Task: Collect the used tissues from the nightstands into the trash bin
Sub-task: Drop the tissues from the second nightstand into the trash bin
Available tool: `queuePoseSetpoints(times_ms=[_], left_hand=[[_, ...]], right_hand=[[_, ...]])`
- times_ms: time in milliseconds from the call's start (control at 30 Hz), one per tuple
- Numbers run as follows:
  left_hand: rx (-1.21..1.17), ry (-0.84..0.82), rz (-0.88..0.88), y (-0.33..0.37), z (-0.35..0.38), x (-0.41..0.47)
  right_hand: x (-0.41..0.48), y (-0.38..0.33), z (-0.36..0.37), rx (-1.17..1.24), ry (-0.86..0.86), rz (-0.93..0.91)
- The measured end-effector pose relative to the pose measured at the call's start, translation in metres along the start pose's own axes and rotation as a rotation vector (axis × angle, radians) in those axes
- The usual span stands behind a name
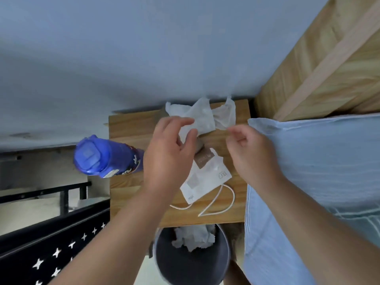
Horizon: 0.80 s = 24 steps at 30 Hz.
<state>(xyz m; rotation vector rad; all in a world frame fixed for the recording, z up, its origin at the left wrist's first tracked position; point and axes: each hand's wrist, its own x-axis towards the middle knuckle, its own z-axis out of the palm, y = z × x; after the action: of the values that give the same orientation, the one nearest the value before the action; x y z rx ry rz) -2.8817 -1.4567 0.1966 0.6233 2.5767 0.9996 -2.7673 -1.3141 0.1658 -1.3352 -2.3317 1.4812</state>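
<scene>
Left hand (168,149) pinches tissue (202,118) at table (127,128) far edge; right hand (249,149) loosely curled, empty. Light, limp; best gripped bunched.

A single head-worn wide-angle camera looks steeply down from close above a wooden nightstand (131,128).

The nightstand fills the frame's centre, a trash bin (191,264) at the bottom edge, both forearms entering from below; a blue wall (144,48) bows across the top, bedding (318,161) at right.

Both forearms are bare to each grip, left (168,153) and right (253,155).
</scene>
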Motion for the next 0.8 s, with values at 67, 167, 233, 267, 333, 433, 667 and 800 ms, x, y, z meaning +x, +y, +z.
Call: queuePoseSetpoints(times_ms=[67,167,233,267,333,433,667,800], left_hand=[[0.077,-0.018,-0.022,-0.006,0.008,0.018],[0.169,-0.044,-0.060,-0.022,0.018,0.032],[0.209,-0.091,-0.064,-0.032,0.023,0.035],[0.218,-0.116,-0.056,-0.037,0.026,0.034],[0.228,-0.154,-0.042,-0.046,0.031,0.033],[0.247,-0.146,-0.049,-0.052,0.033,0.032],[0.120,-0.036,-0.067,-0.050,0.029,0.030],[-0.015,-0.015,-0.143,-0.043,0.019,0.022]], right_hand=[[0.020,-0.002,0.006,-0.052,0.004,-0.052],[0.043,0.002,0.016,-0.182,-0.058,-0.104],[0.052,0.004,0.021,-0.258,-0.097,-0.126],[0.055,0.005,0.024,-0.289,-0.104,-0.140],[0.057,0.004,0.027,-0.354,-0.109,-0.177],[0.054,0.007,0.031,-0.424,-0.125,-0.226],[0.056,0.009,0.026,-0.549,-0.173,-0.166],[0.045,0.002,0.015,-0.291,0.023,-0.142]])
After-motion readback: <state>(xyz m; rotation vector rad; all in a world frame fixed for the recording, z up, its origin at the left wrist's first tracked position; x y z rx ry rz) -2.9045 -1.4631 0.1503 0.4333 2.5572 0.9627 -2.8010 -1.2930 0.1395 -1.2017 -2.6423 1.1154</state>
